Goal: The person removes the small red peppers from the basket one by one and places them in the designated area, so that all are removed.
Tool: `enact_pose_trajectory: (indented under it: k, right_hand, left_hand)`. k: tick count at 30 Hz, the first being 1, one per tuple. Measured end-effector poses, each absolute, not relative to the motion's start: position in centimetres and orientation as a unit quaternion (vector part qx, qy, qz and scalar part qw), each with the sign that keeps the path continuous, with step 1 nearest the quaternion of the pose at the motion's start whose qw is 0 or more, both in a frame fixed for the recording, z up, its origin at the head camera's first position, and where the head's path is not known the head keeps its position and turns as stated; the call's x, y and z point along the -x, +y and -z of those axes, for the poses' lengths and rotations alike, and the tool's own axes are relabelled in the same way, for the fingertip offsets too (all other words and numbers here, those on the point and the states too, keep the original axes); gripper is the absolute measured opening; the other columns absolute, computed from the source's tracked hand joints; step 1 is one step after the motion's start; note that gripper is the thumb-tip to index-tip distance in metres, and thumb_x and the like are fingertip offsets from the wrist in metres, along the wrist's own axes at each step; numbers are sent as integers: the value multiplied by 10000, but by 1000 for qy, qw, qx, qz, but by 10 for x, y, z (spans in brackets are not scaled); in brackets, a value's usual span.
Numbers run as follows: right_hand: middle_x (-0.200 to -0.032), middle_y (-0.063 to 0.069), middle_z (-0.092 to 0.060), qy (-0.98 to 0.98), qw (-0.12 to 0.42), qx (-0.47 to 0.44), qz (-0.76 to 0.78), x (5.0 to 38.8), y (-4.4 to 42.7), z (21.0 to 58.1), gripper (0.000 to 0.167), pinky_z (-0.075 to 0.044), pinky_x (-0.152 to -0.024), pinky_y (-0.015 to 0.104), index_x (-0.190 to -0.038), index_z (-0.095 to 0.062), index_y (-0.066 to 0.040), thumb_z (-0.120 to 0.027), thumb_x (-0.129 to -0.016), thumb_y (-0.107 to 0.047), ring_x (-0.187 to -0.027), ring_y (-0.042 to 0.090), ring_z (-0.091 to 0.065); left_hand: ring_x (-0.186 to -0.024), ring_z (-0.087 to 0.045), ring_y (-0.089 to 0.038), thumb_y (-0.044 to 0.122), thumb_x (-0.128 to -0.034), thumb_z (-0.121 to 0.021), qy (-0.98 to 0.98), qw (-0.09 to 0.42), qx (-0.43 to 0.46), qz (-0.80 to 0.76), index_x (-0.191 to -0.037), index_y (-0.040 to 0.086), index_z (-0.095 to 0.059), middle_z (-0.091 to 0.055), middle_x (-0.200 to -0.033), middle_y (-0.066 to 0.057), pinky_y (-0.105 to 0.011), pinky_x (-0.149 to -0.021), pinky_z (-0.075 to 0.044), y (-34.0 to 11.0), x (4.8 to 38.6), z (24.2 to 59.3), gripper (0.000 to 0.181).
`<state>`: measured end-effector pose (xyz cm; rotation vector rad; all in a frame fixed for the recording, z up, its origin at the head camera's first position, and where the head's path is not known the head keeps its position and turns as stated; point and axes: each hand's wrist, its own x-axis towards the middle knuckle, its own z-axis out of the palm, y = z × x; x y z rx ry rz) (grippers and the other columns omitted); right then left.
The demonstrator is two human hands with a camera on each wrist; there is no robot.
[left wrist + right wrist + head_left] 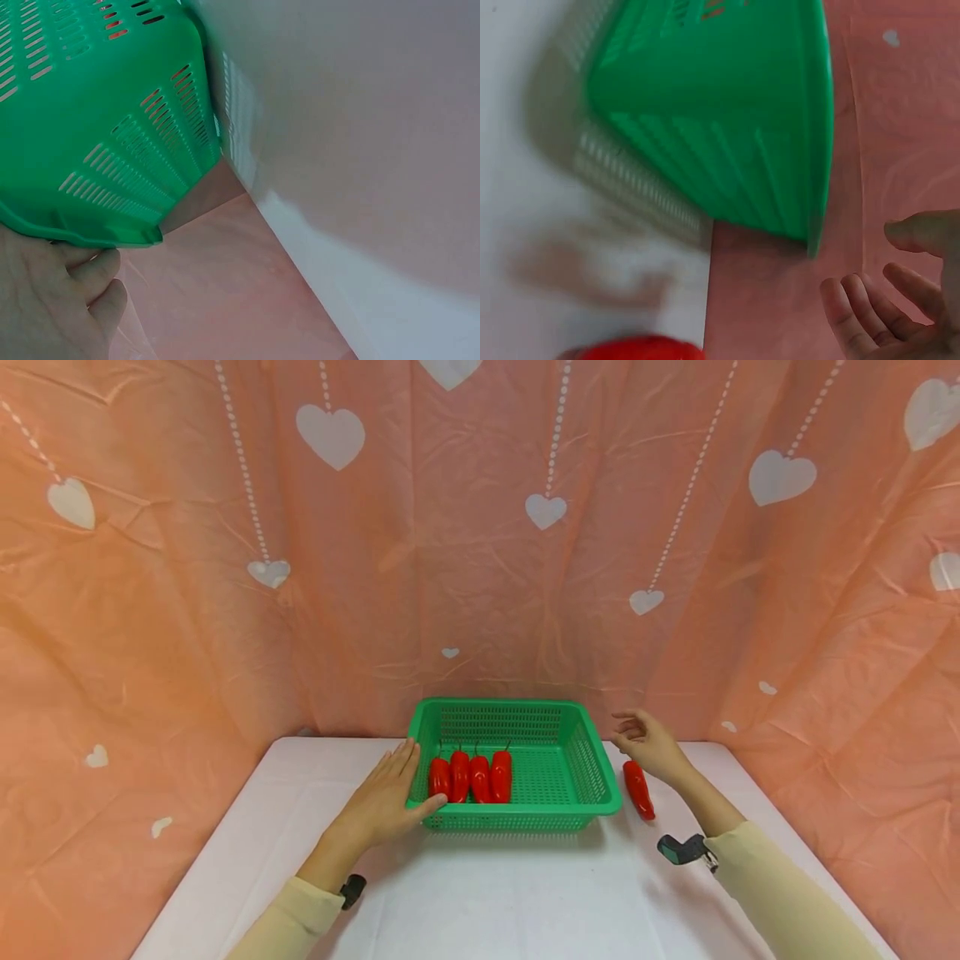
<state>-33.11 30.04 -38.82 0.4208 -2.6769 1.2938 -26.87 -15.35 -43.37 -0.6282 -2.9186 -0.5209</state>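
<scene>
A green plastic basket (517, 810) stands at the back of the table, and several red chili peppers (480, 778) lie side by side in its left half. My left hand (382, 797) rests on the basket's left rim, its fingers straight and the thumb along the front corner. Another red chili pepper (637, 789) lies on the table just right of the basket. My right hand (651, 747) hovers above and behind that pepper, fingers loosely bent and holding nothing. In the right wrist view, the thumb and fingers of that hand (907, 300) stand apart beside the basket.
The white-covered table (517, 893) stretches in front of the basket. A pinkish-orange curtain (480, 593) printed with white hearts hangs behind the table and along both sides, close to the basket's back. Dark straps with small devices (681, 850) sit on both wrists.
</scene>
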Motion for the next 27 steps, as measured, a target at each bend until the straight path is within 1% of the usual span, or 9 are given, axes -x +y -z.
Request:
enact_pose_trajectory:
  k: [4,9,12,15,19,23,27]
  right_hand:
    - [-1244,351,-651,-880,80,-163,-440,334,287,389,471,-582,-782,183,-1441,-527,113,-702,-1039,-59,-1046,410,-702]
    - [-1217,323,-669,-877,89,-172,-440,340,272,393,470,-555,-824,151,-1420,-542,127,-724,-1016,-29,-1054,397,-696]
    - [-1189,306,-677,-878,96,-175,-436,342,264,394,466,-567,-869,201,-1404,-555,133,-736,-1007,-30,-1059,387,-694]
    - [-1166,297,-685,-877,100,-180,-434,344,256,394,448,-583,-917,316,-1387,-568,134,-737,-1004,-24,-1064,401,-694]
    - [-1142,270,-707,-881,92,-184,-426,345,247,395,435,-603,-902,421,-1383,-579,111,-738,-1008,-44,-1057,408,-701]
    - [-1137,258,-723,-883,89,-190,-421,346,238,396,437,-617,-889,462,-1381,-595,92,-752,-1004,-66,-1052,407,-705]
    - [-1152,254,-716,-885,80,-195,-415,348,229,397,449,-620,-878,457,-1387,-603,70,-766,-1004,-97,-1058,388,-701]
  left_hand:
    - [-1648,-145,-407,696,-1032,-522,-962,54,205,173,-1658,-95,-221,-170,-1768,-241,-530,-1344,-132,-153,269,435,1053]
    - [-1647,-148,-413,640,-1037,-566,-961,56,203,178,-1656,-96,-225,-173,-1766,-243,-533,-1343,-129,-153,268,434,1020]
    - [-1644,-155,-418,633,-1038,-569,-961,58,202,178,-1655,-99,-226,-174,-1766,-245,-536,-1342,-133,-153,268,434,1017]
    - [-1643,-159,-419,640,-1036,-568,-961,58,202,179,-1655,-98,-228,-176,-1765,-245,-536,-1342,-135,-153,268,434,1022]
    - [-1645,-155,-417,641,-1037,-567,-961,55,203,180,-1656,-97,-223,-172,-1766,-245,-532,-1343,-126,-153,268,433,1023]
    - [-1642,-157,-425,661,-1042,-540,-961,56,207,178,-1652,-107,-225,-173,-1762,-256,-543,-1342,-130,-154,267,432,1030]
    - [-1638,-163,-435,682,-1042,-518,-959,60,210,180,-1648,-114,-233,-181,-1758,-264,-551,-1340,-140,-153,266,433,1040]
